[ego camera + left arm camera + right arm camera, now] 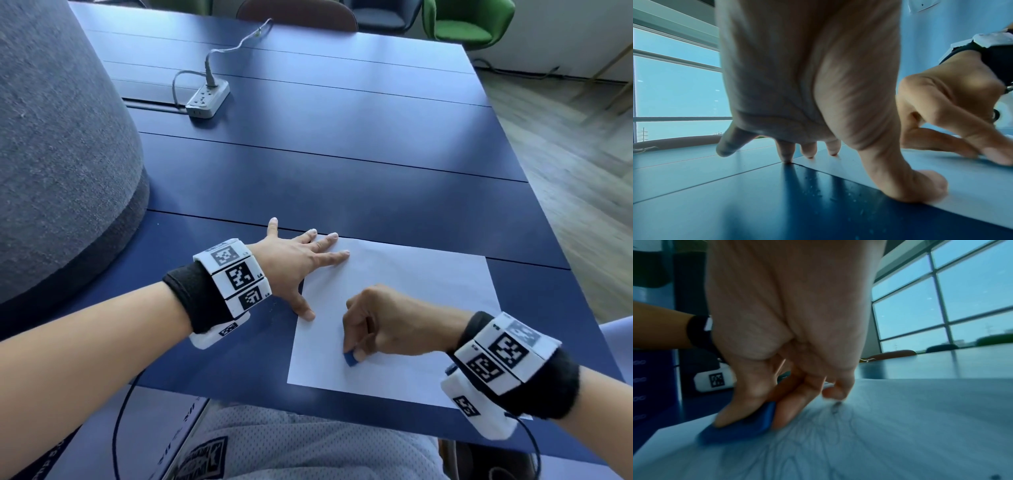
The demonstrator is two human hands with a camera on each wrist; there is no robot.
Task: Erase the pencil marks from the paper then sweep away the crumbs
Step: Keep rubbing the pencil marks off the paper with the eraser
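Note:
A white sheet of paper (pixel 411 291) lies on the blue table (pixel 342 171) near its front edge. My left hand (pixel 301 270) lies flat with spread straight fingers, its fingertips and thumb pressing the paper's left edge (pixel 900 186). My right hand (pixel 356 346) pinches a blue eraser (pixel 350 358) between thumb and fingers and holds it down on the paper near the left front. In the right wrist view the eraser (pixel 740 426) touches the sheet beside faint pencil lines (pixel 818 434), and the picture is blurred. Small crumbs (pixel 813 191) dot the table beside the paper.
A white power strip (pixel 207 97) with a plugged cable sits at the back left of the table. A large grey fabric-covered shape (pixel 58 154) stands along the left. Chairs (pixel 462 24) stand beyond the far edge. A black cable (pixel 118 428) hangs below my left arm.

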